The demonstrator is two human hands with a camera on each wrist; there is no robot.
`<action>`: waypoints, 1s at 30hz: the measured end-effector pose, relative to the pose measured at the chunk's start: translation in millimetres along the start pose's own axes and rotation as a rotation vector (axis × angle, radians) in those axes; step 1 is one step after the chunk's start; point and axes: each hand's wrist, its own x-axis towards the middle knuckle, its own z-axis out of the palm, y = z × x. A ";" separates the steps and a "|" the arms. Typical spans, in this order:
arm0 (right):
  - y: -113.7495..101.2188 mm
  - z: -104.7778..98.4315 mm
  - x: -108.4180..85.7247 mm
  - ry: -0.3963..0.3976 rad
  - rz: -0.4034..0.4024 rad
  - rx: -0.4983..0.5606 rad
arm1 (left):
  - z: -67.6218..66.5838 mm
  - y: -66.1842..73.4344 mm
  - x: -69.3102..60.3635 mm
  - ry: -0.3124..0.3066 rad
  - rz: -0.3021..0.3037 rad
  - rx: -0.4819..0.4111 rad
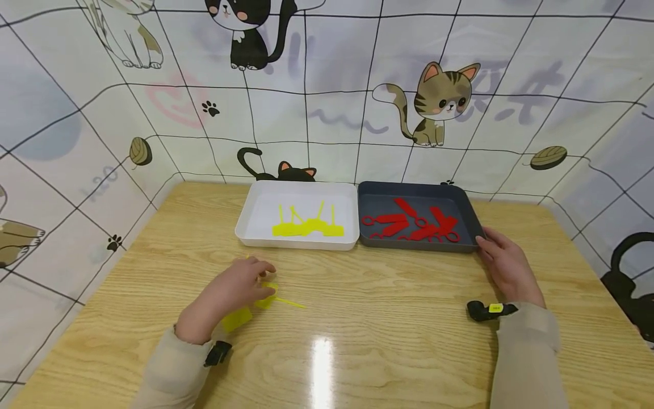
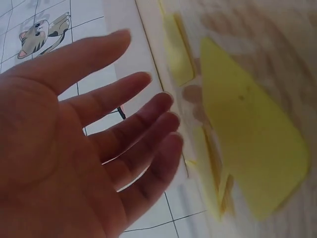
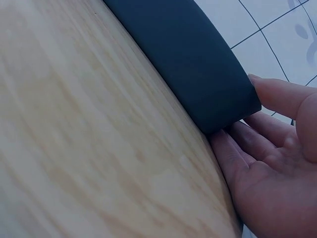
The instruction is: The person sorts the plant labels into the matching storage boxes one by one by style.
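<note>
My left hand (image 1: pixel 232 289) hovers over loose yellow flat pieces on the table, fingers spread and slightly bent. One yellow piece (image 1: pixel 237 319) lies by the wrist; another with a thin stem (image 1: pixel 291 303) is partly hidden beneath the fingers. In the left wrist view nothing sits in the palm (image 2: pixel 54 134), and a large yellow piece (image 2: pixel 252 129) lies beyond the fingertips. My right hand (image 1: pixel 508 267) grips the near right corner of a dark grey tray (image 1: pixel 378 196). Its thumb (image 3: pixel 280 94) touches the upper edge, while the fingers are at the lower edge.
A white tray (image 1: pixel 296 245) stands against the dark one's left side, holding several yellow thin-stemmed pieces (image 1: pixel 306 228). Red flat pieces with ring ends (image 1: pixel 390 218) lie in the dark tray. Behind both trays rises a cat-patterned sheet (image 1: pixel 337 113).
</note>
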 end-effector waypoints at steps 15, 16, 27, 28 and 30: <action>0.9 -1.5 -1.9 -0.003 -0.019 -0.005 | -4.6 11.1 -12.5 -0.079 -0.036 0.083; 0.9 -0.8 -1.9 -0.005 -0.021 -0.006 | -4.3 10.0 -12.8 -0.077 -0.039 0.079; -0.1 0.5 -2.8 -0.007 -0.014 -0.008 | -1.3 1.0 -7.0 -0.103 -0.093 -0.007; 0.2 0.7 -2.1 -0.003 -0.015 -0.009 | -1.3 0.6 -6.8 -0.110 -0.106 -0.017; 0.7 1.0 -1.0 0.001 -0.017 -0.009 | -1.4 0.3 -6.6 -0.120 -0.128 -0.040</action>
